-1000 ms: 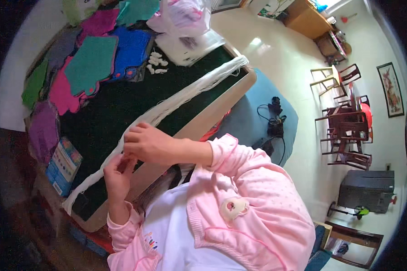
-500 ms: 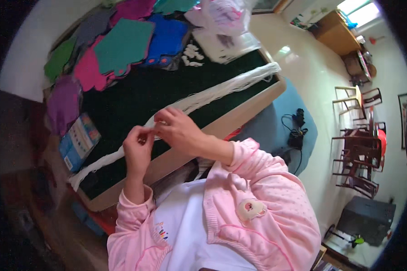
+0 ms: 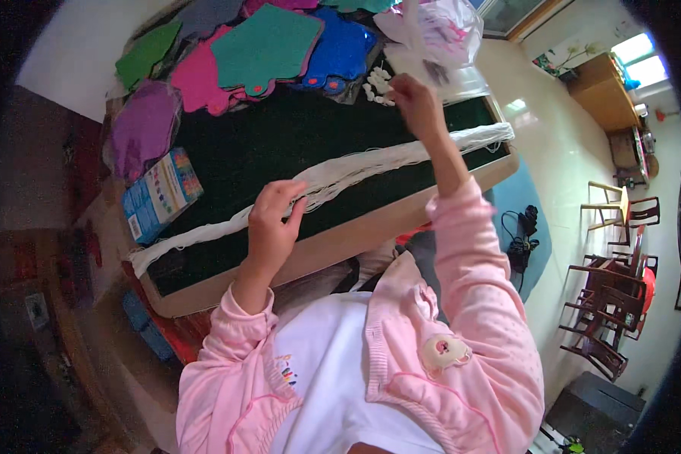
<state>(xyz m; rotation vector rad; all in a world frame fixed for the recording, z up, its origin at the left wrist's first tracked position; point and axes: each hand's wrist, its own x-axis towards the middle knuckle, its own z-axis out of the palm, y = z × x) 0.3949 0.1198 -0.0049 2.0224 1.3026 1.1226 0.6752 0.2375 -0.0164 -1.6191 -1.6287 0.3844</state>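
Observation:
A long hank of white thread (image 3: 356, 164) lies diagonally across the dark green top of a table with a pale raised rim (image 3: 340, 242). My left hand (image 3: 274, 221) hovers at the hank's middle, thumb and fingers apart; whether a thread touches the fingertips is unclear. My right hand (image 3: 420, 110) reaches over the hank to a small pile of white knotted-looking pieces (image 3: 377, 85) at the far side. Its fingers are drawn together beside the pile, slightly blurred, and whatever they may hold is too small to make out.
Crown-shaped felt pieces in clear bags, among them teal (image 3: 265, 49), blue (image 3: 340, 49), pink (image 3: 198, 79) and purple (image 3: 144, 125), line the far left. A blue box (image 3: 161, 195) stands left. Plastic bags (image 3: 439, 38) lie far right; a black cable (image 3: 523, 234) rests on blue beyond the rim.
My hands were together at the hank's middle. The right has moved away, far and right, to the white pile; the left stays by the hank with its fingers parted. The view has shifted.

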